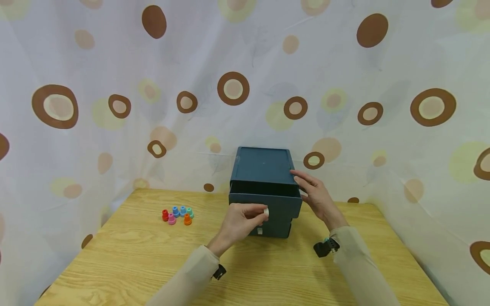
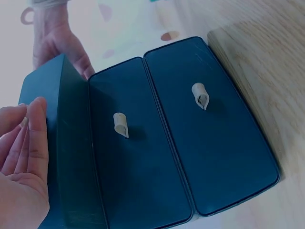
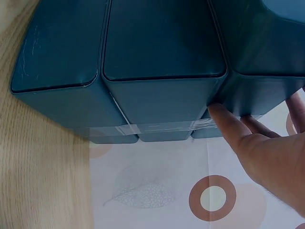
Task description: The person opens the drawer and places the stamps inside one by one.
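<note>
Three drawers [image 2: 143, 162] make up the dark teal-blue, box-shaped plastic unit [image 1: 263, 165] on the light wood-grain bench [image 1: 126, 255]. The top drawer [image 1: 285, 207] stands partly out. The left hand [image 1: 241, 219] pinches its small white pull tab [image 1: 266, 211] between thumb and fingers; the right hand [image 1: 317, 196] rests extended fingers against the unit's right side. Six small, multicoloured, cone-like pieces [image 1: 183, 211] stand well left.

Drawer unit [image 1: 264, 165]: smooth plastic, lightly scratched. Tape strip [image 3: 157, 127]: clear, glossy. Tabletop [image 1: 126, 255]: wood-grained. Backdrop [image 1: 260, 59]: creased sheeting.
</note>
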